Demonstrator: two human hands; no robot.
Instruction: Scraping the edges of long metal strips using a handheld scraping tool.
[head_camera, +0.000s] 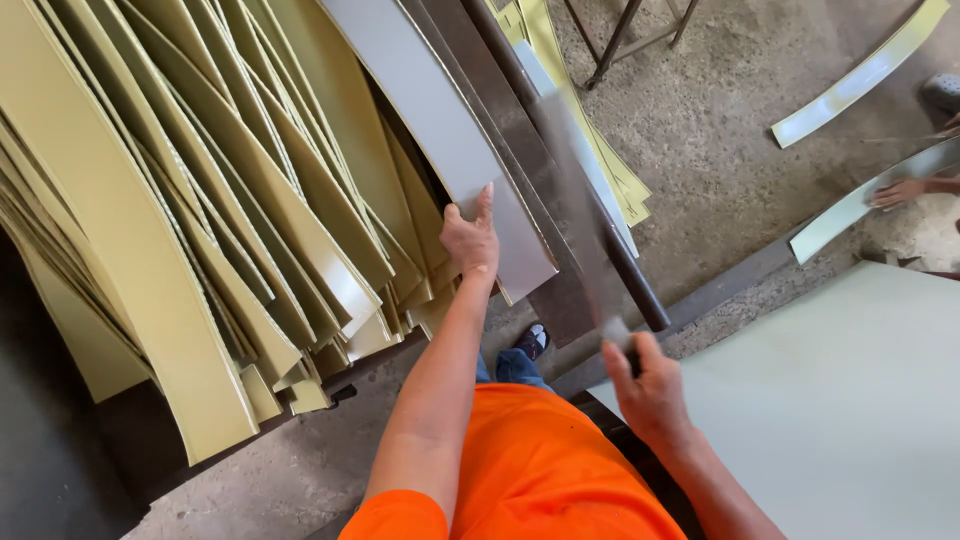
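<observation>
One pale sheet (850, 400) at your right; a stack of many curved yellow strips (200, 230), uncounted, at your left. Your left hand (470, 240) presses flat on one grey strip (450, 150); your right hand (645, 385) grips a blurred bar (590, 240)

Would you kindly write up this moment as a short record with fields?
Left hand: pressed flat on the grey curved strip, near its lower end
Right hand: gripping the blurred lever handle of the dark metal machine
Stack: many yellow-green curved strips fanned out on the left
Large pale sheet: lower right
Floor: concrete, with loose strips
Another person's hand: on a strip, far right
</observation>
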